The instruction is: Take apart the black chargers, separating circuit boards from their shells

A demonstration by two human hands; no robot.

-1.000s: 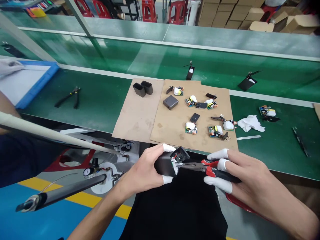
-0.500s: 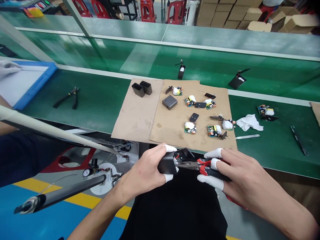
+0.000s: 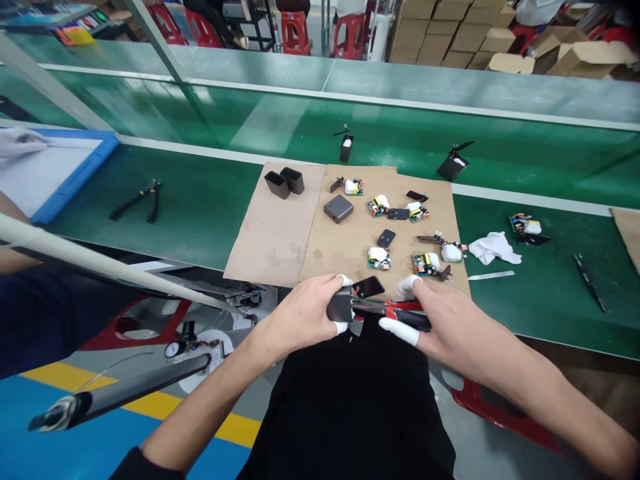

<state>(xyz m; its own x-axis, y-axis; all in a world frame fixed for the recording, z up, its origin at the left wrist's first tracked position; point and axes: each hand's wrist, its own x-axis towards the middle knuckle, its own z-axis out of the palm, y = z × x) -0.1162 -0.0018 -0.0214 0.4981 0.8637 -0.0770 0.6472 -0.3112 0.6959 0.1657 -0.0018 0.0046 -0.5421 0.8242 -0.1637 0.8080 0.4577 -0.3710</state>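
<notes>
In the head view my left hand (image 3: 305, 310), with white finger cots, grips a dark plastic charger housing (image 3: 340, 305) over the table's front edge. A black end plate (image 3: 369, 287) stands out from the housing's open end. My right hand (image 3: 440, 310) is closed on red-and-black long-nose pliers (image 3: 407, 317), whose jaws reach that open end; the tips are hard to make out. Just below the housing is a small greyish piece (image 3: 356, 327), too blurred to name. Close by on the cardboard (image 3: 270, 247) lie several circuit boards (image 3: 379, 258) with white-wrapped parts and a closed charger case (image 3: 339, 209).
Two empty housings (image 3: 277, 185) stand at the cardboard's left. Black cutting pliers (image 3: 137, 200) lie farther left; a white cloth (image 3: 495, 249), a flat strip (image 3: 493, 275) and tweezers (image 3: 590, 283) lie right. Part-assembled units (image 3: 453, 165) sit on the green belt. Another person's gloved hand (image 3: 23, 141) is at left.
The housing and pliers have risen slightly, and my right hand has come nearer my left. The end plate shows more plainly, and a small piece appears below. Units on the belt have shifted left.
</notes>
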